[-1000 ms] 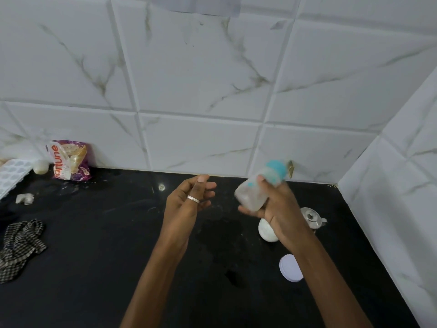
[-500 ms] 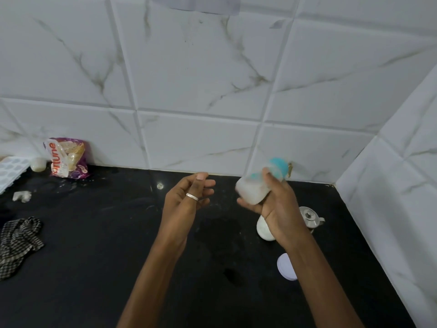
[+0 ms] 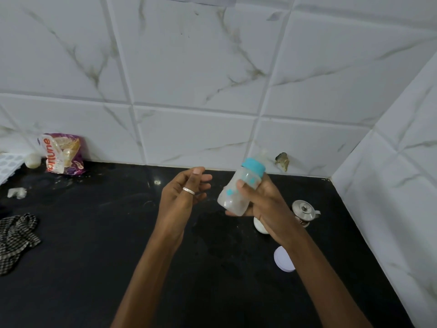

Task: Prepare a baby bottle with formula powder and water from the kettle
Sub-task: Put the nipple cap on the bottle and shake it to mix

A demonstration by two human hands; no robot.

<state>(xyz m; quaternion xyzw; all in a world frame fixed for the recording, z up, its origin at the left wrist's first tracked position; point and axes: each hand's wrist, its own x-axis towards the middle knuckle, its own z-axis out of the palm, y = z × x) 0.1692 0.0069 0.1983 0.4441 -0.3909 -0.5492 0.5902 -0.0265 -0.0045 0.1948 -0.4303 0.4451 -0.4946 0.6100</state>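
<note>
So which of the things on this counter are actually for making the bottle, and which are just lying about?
For the job:
baby bottle, in the right hand
steel kettle
white container
white lid

Lying about:
purple packet
checked cloth
white tray

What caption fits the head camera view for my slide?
Right hand holds a capped baby bottle tilted above a black counter, left hand empty beside it.

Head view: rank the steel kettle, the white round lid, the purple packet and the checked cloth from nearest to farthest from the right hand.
From the right hand:
1. Steel kettle, just to its right.
2. White round lid, below, by the forearm.
3. Purple packet, far left at the wall.
4. Checked cloth, left edge.
</note>
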